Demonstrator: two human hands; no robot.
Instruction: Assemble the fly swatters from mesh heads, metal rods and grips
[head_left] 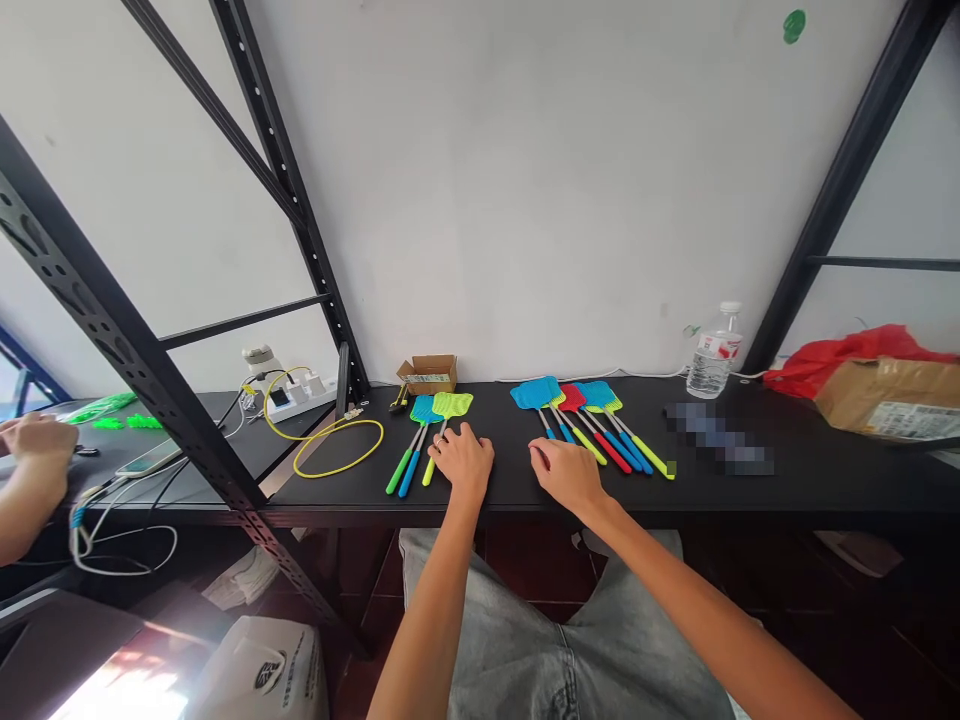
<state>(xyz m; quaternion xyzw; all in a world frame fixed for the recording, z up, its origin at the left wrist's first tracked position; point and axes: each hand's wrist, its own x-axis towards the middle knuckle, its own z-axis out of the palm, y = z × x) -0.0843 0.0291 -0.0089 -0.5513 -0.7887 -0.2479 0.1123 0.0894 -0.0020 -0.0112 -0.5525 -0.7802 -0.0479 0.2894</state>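
My left hand point(463, 462) rests palm down on the black table, fingers apart, beside a fly swatter with a yellow-green head point(453, 404). Its fingertips are close to that swatter's shaft; whether they touch it I cannot tell. Left of it lie a blue-headed swatter point(426, 409) and a green handle point(394, 476). My right hand point(568, 472) is closed, fingers curled under, just in front of a second group of several swatters with blue, red and yellow-green heads, such as the red one point(572, 397). What is inside the curled fingers is hidden.
A small cardboard box point(429, 374) stands by the wall. A yellow cable point(339, 473) and power strip point(304, 393) lie left, a water bottle point(715, 352) right. Further right is a taped box point(885, 398). A shelf post point(135, 310) rises left; another person's hand point(36, 440) is beyond it.
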